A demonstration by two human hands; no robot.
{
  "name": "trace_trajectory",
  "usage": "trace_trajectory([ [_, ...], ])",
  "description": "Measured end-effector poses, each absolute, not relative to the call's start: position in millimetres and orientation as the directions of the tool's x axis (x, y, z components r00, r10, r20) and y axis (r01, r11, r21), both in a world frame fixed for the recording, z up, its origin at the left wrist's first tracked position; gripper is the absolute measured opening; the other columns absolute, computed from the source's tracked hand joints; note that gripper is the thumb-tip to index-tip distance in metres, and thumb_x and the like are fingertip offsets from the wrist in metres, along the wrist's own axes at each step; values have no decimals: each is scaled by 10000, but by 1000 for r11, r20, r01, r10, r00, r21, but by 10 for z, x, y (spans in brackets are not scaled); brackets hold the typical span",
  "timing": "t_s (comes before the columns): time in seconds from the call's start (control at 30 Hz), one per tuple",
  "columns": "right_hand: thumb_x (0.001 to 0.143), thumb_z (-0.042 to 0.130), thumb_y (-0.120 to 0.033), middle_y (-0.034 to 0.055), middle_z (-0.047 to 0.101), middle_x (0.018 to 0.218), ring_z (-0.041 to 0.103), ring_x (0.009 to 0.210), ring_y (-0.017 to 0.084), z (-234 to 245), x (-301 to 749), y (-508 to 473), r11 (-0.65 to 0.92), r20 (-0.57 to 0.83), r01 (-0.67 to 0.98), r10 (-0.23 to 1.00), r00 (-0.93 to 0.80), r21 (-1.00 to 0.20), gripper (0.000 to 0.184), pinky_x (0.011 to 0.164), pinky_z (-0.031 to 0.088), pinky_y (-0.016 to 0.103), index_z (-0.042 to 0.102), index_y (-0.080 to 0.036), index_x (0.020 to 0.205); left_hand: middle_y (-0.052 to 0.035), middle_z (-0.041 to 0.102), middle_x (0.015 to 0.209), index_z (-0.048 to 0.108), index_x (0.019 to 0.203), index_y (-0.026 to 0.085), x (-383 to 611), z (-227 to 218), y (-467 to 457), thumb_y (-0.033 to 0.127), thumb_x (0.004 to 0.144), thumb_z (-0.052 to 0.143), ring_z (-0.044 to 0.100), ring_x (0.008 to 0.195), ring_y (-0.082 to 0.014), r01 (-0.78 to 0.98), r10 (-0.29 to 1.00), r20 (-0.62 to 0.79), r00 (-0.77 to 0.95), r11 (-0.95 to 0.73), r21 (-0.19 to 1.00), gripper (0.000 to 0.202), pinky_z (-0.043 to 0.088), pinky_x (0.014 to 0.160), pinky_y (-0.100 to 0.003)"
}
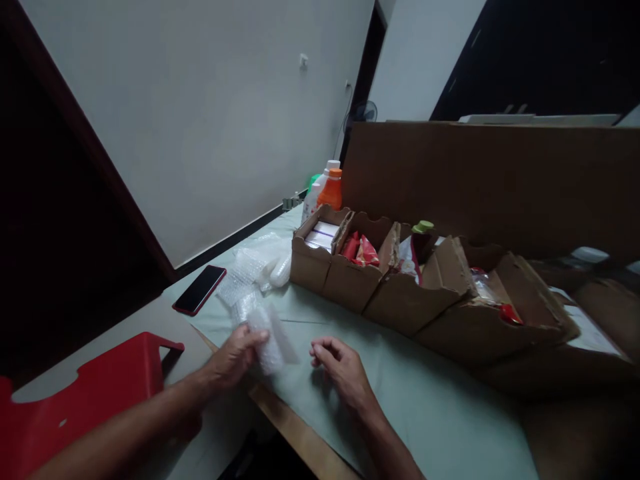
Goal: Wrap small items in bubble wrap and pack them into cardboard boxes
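Observation:
My left hand [235, 357] grips a piece of clear bubble wrap [267, 337] near the front edge of the table, fingers closed on its left side. A short way to the right, my right hand [340, 367] hovers over the pale green tabletop [425, 400] with its fingers curled and nothing visible in them. More bubble wrap [255, 270] lies in a loose heap farther back on the table.
A row of open cardboard boxes [400, 287] with packets and bottles runs across the table. An orange bottle [331, 190] and a white bottle stand behind them. A red phone [200, 289] lies at the left. A red plastic stool [90, 400] stands lower left. A cardboard sheet [490, 180] leans behind.

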State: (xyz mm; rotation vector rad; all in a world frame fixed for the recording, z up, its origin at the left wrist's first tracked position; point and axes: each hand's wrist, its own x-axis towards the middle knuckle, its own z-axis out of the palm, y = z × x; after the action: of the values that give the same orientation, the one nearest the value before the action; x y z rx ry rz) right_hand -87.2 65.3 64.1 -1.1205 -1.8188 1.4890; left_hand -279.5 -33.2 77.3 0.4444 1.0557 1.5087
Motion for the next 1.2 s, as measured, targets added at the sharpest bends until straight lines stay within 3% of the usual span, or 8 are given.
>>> trace_trajectory([
  [0.17, 772, 632, -342, 46, 714, 839, 648, 816, 211, 662, -1711, 1040, 210, -62, 413, 829, -556, -886, 210, 754, 471, 311, 711, -192, 896, -87, 757, 1053, 680, 1080, 132, -3594, 779, -433, 308, 680, 846, 710, 980, -277, -546, 816, -263, -515, -75, 835, 467, 556, 849, -355],
  [0.3, 727, 715, -296, 64, 702, 850, 634, 873, 247, 605, -2332, 1102, 280, -58, 503, 829, -556, -818, 359, 782, 428, 331, 693, -169, 1063, -96, 758, 1066, 664, 1096, 112, -3837, 658, -331, 218, 705, 806, 721, 955, -265, -538, 749, -285, -598, -112, 835, 429, 577, 802, -334],
  [0.53, 725, 613, -209, -34, 580, 658, 529, 620, 144, 545, -1891, 1156, 184, -154, 465, 787, -597, -866, 313, 608, 372, 254, 664, -180, 1032, -113, 750, 1073, 633, 1147, 125, -3831, 561, -188, 324, 692, 829, 726, 901, -248, -459, 770, -282, -573, -16, 888, 534, 570, 765, -314],
  [0.7, 701, 710, -519, 1, 610, 718, 522, 609, 140, 682, -725, 1158, -68, -243, 321, 803, -544, -945, 440, 559, 378, 252, 673, -179, 978, -116, 729, 1051, 542, 1323, 141, -3838, 599, -60, 481, 710, 792, 707, 926, -280, 40, 880, -112, -461, 147, 988, 744, 559, 793, -369],
  [0.83, 576, 858, -574, 36, 655, 772, 553, 646, 146, 685, -141, 930, -322, -315, 59, 844, -434, -945, 534, 586, 400, 252, 697, -179, 898, -174, 624, 1253, 456, 1423, 142, -3817, 505, 62, 444, 748, 705, 626, 1112, -334, 662, 806, 265, -529, 196, 724, 780, 518, 930, -486],
  [0.93, 610, 873, -521, 37, 674, 791, 577, 675, 147, 680, 78, 691, -383, -321, -67, 848, -422, -921, 488, 626, 426, 250, 707, -182, 919, -202, 542, 1380, 498, 1382, 146, -3695, 484, 23, 404, 798, 631, 515, 1289, -381, 811, 793, 421, -441, 151, 565, 653, 404, 1075, -567],
  [1.07, 585, 897, -478, 16, 678, 800, 585, 680, 137, 731, 309, 472, -405, -303, -183, 858, -416, -896, 478, 648, 438, 245, 707, -198, 923, -175, 466, 1490, 567, 1318, 177, -3221, 641, -168, 388, 775, 684, 386, 1409, -401, 766, 764, 467, -445, 55, 641, 594, 251, 1181, -575],
  [1.2, 613, 860, -511, 38, 704, 870, 609, 733, 163, 804, 551, 319, -349, -238, -229, 884, -401, -909, 461, 668, 448, 265, 692, -213, 922, -139, 542, 1443, 555, 1372, 238, -2421, 727, -353, 384, 702, 810, 503, 1306, -372, 337, 950, 73, -304, 36, 941, 732, 344, 1138, -510],
])
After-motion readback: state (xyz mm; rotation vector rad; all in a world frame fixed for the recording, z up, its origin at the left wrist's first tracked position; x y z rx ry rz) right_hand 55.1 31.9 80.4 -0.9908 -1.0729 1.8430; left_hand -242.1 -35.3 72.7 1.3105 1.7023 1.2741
